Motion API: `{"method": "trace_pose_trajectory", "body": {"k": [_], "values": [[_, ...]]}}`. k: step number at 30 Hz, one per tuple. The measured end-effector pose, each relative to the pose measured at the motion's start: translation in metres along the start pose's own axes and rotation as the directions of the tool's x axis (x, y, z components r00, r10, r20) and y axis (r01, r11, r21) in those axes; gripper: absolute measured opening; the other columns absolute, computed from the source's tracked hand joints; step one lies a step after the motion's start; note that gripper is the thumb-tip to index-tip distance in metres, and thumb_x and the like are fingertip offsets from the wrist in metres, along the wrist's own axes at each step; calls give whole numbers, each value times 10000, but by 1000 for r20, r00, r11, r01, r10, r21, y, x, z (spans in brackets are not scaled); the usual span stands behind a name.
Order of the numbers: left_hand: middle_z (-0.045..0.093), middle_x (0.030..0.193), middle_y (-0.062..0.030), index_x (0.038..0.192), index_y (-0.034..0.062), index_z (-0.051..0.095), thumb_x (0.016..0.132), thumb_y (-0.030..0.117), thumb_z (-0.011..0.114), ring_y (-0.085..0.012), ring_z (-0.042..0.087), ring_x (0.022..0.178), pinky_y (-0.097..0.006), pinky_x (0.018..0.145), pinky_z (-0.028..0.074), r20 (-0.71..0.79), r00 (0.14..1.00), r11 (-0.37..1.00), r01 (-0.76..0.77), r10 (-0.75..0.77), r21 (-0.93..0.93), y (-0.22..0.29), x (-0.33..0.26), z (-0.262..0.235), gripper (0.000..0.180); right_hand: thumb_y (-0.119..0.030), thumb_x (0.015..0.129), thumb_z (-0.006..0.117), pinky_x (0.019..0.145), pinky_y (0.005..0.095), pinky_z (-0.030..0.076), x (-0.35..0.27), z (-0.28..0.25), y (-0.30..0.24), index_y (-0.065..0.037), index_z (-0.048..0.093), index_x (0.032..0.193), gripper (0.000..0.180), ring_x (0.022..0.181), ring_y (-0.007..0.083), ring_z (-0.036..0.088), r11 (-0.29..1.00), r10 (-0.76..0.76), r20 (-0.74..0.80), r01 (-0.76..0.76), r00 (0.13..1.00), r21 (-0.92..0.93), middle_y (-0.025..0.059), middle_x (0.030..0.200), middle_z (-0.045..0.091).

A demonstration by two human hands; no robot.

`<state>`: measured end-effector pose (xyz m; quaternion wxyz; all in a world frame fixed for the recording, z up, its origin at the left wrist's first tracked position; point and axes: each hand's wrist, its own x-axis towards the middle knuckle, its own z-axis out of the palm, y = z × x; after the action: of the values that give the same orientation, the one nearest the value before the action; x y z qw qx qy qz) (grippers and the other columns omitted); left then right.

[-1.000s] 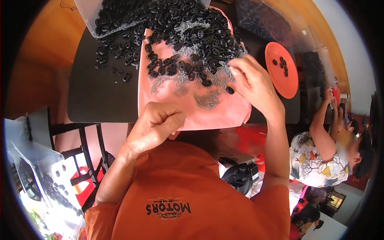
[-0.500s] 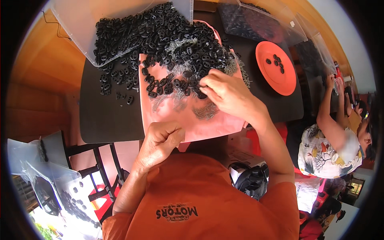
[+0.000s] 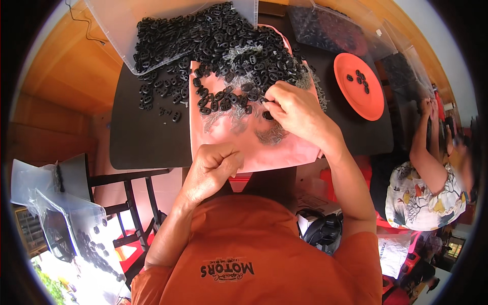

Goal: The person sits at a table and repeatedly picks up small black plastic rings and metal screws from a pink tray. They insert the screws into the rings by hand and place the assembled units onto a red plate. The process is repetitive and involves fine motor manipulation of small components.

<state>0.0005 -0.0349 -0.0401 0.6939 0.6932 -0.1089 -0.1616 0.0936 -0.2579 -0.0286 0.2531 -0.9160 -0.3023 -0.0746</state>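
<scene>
Right hand (image 3: pixel 299 109) is reaching into small black two-holed oval plastic pieces (image 3: pixel 225 105) on a pink sheet (image 3: pixel 264 155).
Dark lettering (image 3: pixel 226 271) is marking the orange shirt (image 3: pixel 274 244); the right hand's fingers, farther right a second ago, are bending together, any grip impossible to tell, while the left hand (image 3: pixel 216 166) is staying fisted.

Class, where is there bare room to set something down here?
Bare: the near part of the black tabletop, left of the pink sheet; the sheet's near edge, right of the left hand; the orange plate below its cord locks. Crowded: the sheet's far end, under a black cord-lock heap beside the clear bin.
</scene>
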Motion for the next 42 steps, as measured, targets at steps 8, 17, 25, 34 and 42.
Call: {"method": "trace_pose_trajectory", "body": {"k": [8,17,25,34,42], "values": [[477,601,14,657,18,515,918,80,510,-49,410,563,-235,514,338,-22,1000,1000,1,-2,-12,3,-1,1,268,-90,859,603,622,431,486,4,2,-22,-36,576,939,100,733,326,614,994,-78,-41,75,996,-85,112,883,558],[471,631,31,683,21,516,931,85,517,-38,396,577,-221,520,343,-16,998,994,58,-59,-96,-2,-5,-2,256,-25,812,563,593,438,502,20,5,-28,-5,569,866,58,709,319,640,952,-100,18,100,995,-288,137,889,541],[485,640,24,704,2,534,934,71,508,-44,422,585,-225,520,363,8,1000,997,5,-5,-83,-8,-4,-5,241,-44,800,569,606,436,500,10,3,-40,3,565,814,49,718,308,629,940,-121,216,182,969,-287,127,867,539],[496,633,14,694,-1,530,939,66,500,-51,443,586,-232,530,383,13,1000,996,-24,26,-91,-8,-3,-7,255,-7,766,560,566,400,503,12,4,-46,11,546,780,27,697,281,638,873,-178,251,270,952,-406,127,834,547],[501,630,9,698,-4,538,935,62,505,-55,450,586,-234,533,386,15,998,995,-55,56,-88,-8,-3,-8,248,2,744,583,578,419,495,13,4,-38,-3,534,828,97,723,301,626,913,-171,196,230,966,-337,112,851,533]]}}
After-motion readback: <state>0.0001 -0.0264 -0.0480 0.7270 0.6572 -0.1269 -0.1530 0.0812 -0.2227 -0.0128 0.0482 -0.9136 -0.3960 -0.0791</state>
